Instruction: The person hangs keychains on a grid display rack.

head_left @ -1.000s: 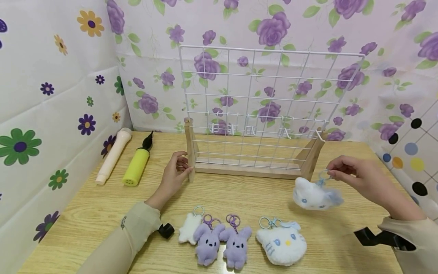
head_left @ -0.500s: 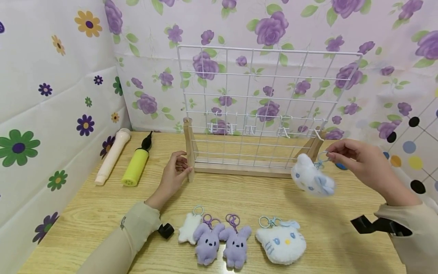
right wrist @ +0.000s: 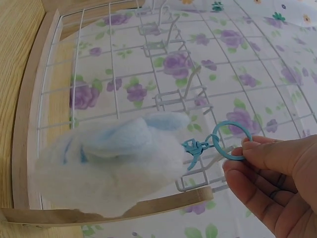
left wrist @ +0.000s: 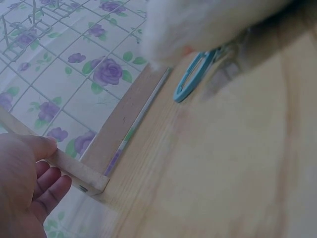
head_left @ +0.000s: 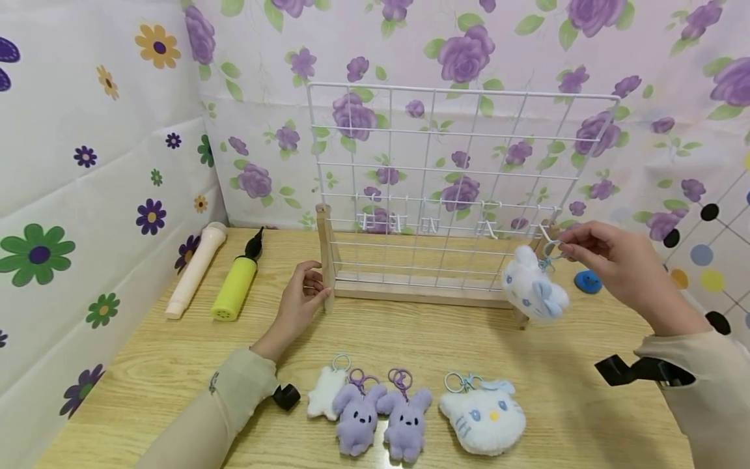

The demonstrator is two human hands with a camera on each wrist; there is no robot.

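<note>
My right hand pinches the light-blue ring of a white cat-head plush keychain between thumb and forefinger. Below the ring the plush hangs tilted, its pale blue bow to the front. In the right wrist view the ring overlaps the tip of the rightmost white hook. That hook sits on a white wire grid rack with wooden feet. At the rack's left end, my left hand holds the wooden post, thumb in front and fingers bent behind it.
In front lie a white plush, two purple rabbit keychains and another cat-head keychain. A yellow pump and a pale tube lie at left. A blue disc is behind my right hand. Several more hooks line the grid.
My right hand has raised the cat-head keychain and carried it toward the rack's rightmost hook. The blue disc has come into view. My left hand stays on the post.
</note>
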